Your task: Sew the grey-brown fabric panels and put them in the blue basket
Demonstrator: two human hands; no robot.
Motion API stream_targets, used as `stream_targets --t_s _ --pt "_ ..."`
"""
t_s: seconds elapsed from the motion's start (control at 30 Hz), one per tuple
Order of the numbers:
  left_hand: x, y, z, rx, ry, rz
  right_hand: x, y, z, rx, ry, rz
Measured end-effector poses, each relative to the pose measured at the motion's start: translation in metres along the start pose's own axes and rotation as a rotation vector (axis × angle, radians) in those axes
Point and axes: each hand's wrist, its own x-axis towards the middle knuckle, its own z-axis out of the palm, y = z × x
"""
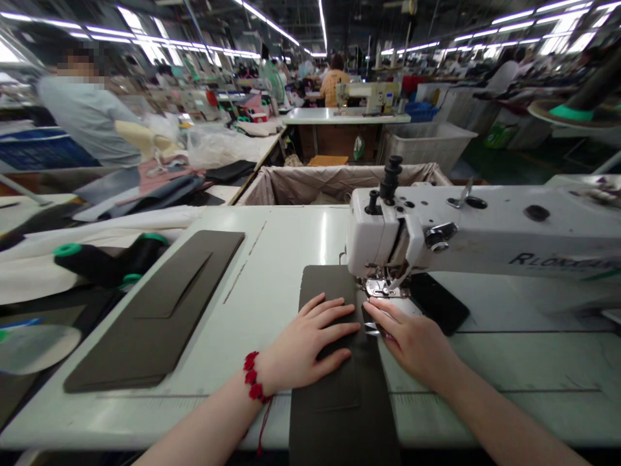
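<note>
Dark olive panel (342, 404) lies on the bench (272, 259), its end under the sewing machine's presser foot (383, 289). Left hand (305, 340) presses it with fingers spread flat; right hand (412, 340) rests beside the foot, fingers unclenched.

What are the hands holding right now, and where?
Nothing is gripped: the left hand presses flat on the dark panel, the right hand rests at its edge by the presser foot.

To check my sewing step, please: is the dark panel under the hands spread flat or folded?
Spread flat: the dark panel lies on the white table under the left hand, with no raised fold showing.
</note>
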Motion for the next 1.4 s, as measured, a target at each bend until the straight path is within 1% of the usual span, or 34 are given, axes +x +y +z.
stream_targets --t_s 0.13,0.27,0.97,1.4 --pt "-0.0007 0.0013 0.0009 0.008 0.043 -0.041 -0.0004 0.0003 0.0 -0.012 0.0 0.002" --pt "-0.0016 0.0018 0.0024 0.007 0.045 -0.064 -0.0013 0.0001 -0.0003 -0.017 -0.002 -0.002" --pt "0.0014 -0.0017 0.0041 0.033 0.097 -0.077 -0.0016 0.0005 -0.0001 0.0 0.009 0.005" --pt "0.0011 -0.0031 0.0065 -0.004 0.088 -0.094 -0.0025 0.0007 0.0006 -0.005 0.005 0.003"
